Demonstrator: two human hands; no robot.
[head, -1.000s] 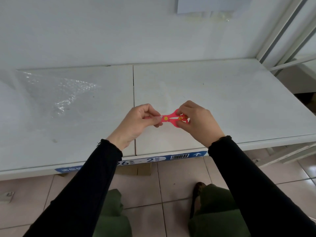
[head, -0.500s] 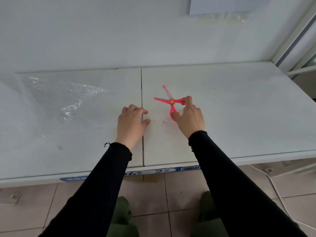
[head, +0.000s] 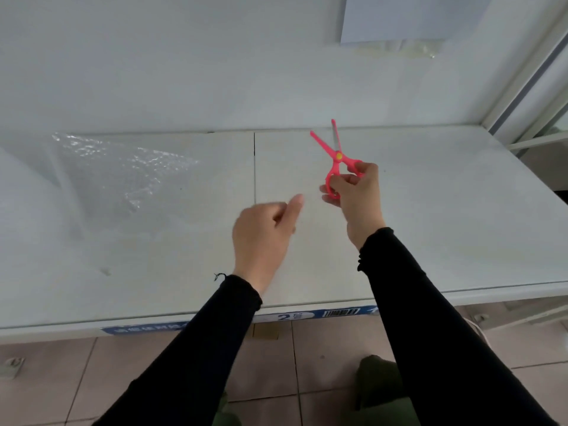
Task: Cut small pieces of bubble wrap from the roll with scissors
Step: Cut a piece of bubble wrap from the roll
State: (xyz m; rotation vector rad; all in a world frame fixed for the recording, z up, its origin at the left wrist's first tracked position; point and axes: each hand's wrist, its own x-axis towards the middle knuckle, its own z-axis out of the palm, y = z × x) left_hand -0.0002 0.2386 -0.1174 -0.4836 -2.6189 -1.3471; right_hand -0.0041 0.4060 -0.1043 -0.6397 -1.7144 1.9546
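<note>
Small pink scissors (head: 335, 156) with a yellow pivot are held up above the white table (head: 430, 210), blades spread apart and pointing away from me. My right hand (head: 358, 195) grips their handles. My left hand (head: 264, 232) hovers over the table to the left of the scissors, fingers loosely curled, holding nothing. A clear sheet of bubble wrap (head: 123, 173) lies flat on the left part of the table, well to the left of both hands.
A seam (head: 254, 167) splits the tabletop into two panels. The white wall rises right behind the table, with a paper sheet (head: 408, 16) taped high at the right. A blue label strip (head: 307, 315) runs along the front edge; tiled floor lies below.
My left hand let go of the scissors and now hovers, curled, above the table. My right hand lifted the scissors off the table, and their blades opened.
</note>
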